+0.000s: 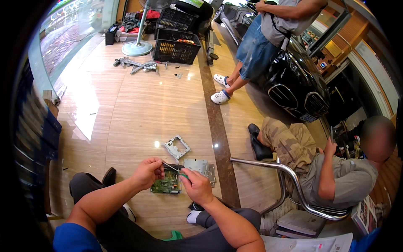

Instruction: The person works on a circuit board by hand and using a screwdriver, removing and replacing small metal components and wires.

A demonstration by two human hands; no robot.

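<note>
My right hand (pixel 197 187) grips a screwdriver (pixel 183 173) by its green handle. Its thin shaft slants up and left toward my left hand (pixel 150 173). The fingers of that hand are pinched together close to the shaft's tip; what they hold is too small to make out. Below both hands a green circuit board (pixel 166 187) lies on the floor, partly covered by a dark strip along its far edge. Just beyond it rests a pale metal frame (pixel 170 148) with a square opening. Flat silver metal plates (pixel 196 164) lie to the right of the board.
A person in camouflage trousers (pixel 281 138) sits on a metal-armed chair (pixel 294 180) at right. Another person in white clogs (pixel 220 97) stands near a black car (pixel 294 80). Far off are black crates (pixel 176 52), a fan base (pixel 137 48) and grey metal parts (pixel 140 66).
</note>
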